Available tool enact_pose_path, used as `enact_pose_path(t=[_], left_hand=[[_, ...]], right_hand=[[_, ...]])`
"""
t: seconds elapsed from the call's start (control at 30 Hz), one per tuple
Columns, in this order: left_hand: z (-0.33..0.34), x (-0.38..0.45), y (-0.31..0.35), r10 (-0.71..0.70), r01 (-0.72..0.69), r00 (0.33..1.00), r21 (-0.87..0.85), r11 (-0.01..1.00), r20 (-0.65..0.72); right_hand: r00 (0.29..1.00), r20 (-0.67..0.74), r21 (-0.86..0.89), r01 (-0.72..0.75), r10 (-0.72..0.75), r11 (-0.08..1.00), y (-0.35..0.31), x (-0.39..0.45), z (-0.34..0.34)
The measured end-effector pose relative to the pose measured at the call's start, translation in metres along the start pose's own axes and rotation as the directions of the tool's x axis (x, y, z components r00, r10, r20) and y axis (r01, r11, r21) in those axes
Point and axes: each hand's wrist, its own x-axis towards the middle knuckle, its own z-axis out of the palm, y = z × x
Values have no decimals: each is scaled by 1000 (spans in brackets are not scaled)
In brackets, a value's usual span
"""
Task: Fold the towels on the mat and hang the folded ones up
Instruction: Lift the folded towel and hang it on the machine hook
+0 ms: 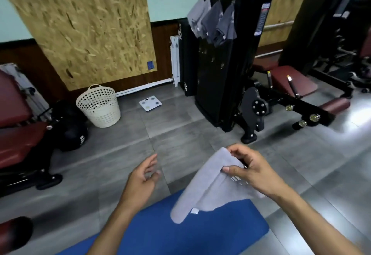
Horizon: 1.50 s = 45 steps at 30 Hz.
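Note:
A folded light grey towel hangs in the air above the blue mat, a white label at its lower edge. My right hand pinches its top corner between thumb and curled fingers. To the left of the towel my left hand hovers apart from it, fingers loosely spread and holding nothing. Several grey towels hang in a row from hooks on the black gym machine ahead.
A white perforated laundry basket stands on the grey tiled floor at the left, near a dark ball and a maroon bench. A white bathroom scale lies by the wall. Another bench machine sits at the right.

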Motion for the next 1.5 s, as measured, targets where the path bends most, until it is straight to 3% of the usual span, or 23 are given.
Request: enact_pose_path(t=[0.27,0.53,0.67,1.03,1.33,1.5], left_hand=[[30,78,35,29,-33,994,37,999,102],[58,185,34,-64,65,998,-38,997,16],[70,250,36,-136,136,991,-51,989,10],[54,553,29,-100,105,994,-127,986,46],[16,822,25,-105,117,983,-70,991,153],[18,946,44,-86,90,978,-17,996,189]], right_hand=[[989,-112,123,-82,96,989,19,9,-23],[999,-18,102,-41,43,994,20,118,-96],[998,-41,131,-43,49,990,26,186,-118],[991,-107,167,-66,85,984,65,470,-128],[967,-198,188,-125,162,974,91,719,-116],[968,-192,97,-145,161,985,115,845,-131]])
